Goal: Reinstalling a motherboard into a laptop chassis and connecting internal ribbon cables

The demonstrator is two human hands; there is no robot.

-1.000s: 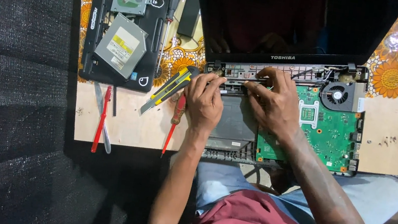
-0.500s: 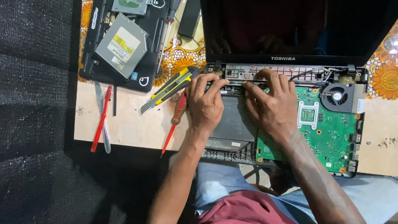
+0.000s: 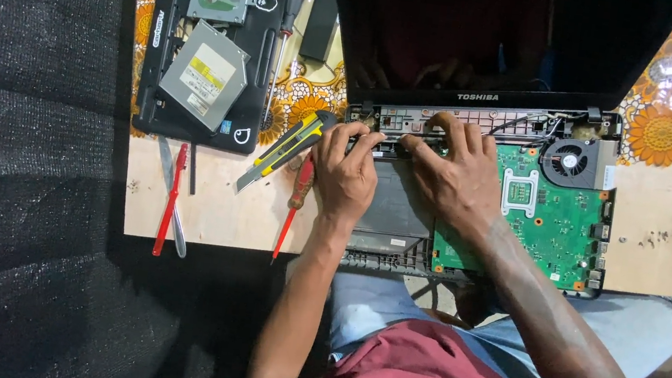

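Note:
An opened laptop lies on the table, its dark screen (image 3: 500,38) tilted back and its green circuit board (image 3: 554,224) and fan (image 3: 570,162) bared. My left hand (image 3: 344,177) curls its fingertips on the black hinge strip (image 3: 400,120) at the base's far edge. My right hand (image 3: 453,178) sits just beside it, fingers over the same strip and thumb under it. Both hands rest above the black inner panel (image 3: 389,213).
A yellow and black utility knife (image 3: 285,149) and a red screwdriver (image 3: 293,205) lie left of my left hand. Further left are a red-handled tool (image 3: 173,195) and a black cover (image 3: 254,59) carrying a silver optical drive (image 3: 203,74). Black mesh (image 3: 27,134) borders the wooden tabletop (image 3: 645,244).
Both hands stay on the hinge strip; the fingers have only shifted slightly along it.

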